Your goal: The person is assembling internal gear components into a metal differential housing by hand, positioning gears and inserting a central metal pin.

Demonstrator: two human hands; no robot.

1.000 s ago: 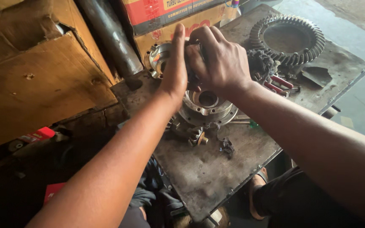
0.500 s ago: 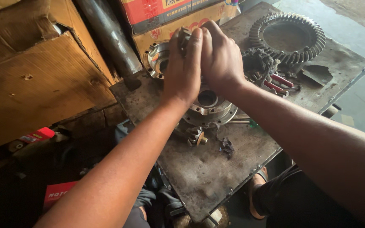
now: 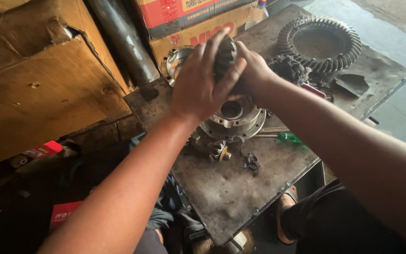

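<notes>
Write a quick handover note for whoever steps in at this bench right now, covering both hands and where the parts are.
Left hand and right hand clasp a dark toothed gear between them, held above the round differential housing on the steel table.
Done: housing sits open, bore facing up.
Left: the gear is not yet seated.
Nearby: large ring gear at the far right, small gear beside the housing, green-handled screwdriver.

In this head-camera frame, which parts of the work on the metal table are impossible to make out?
All in the head view:
- Dark toothed bevel gear: mostly hidden between the left hand and right hand.
- Round steel differential housing: its near-left edge is covered by the left wrist.
- Green-handled screwdriver: the rest is hidden under the right forearm.
- Shiny round flanged part: partly behind the left hand.
</notes>
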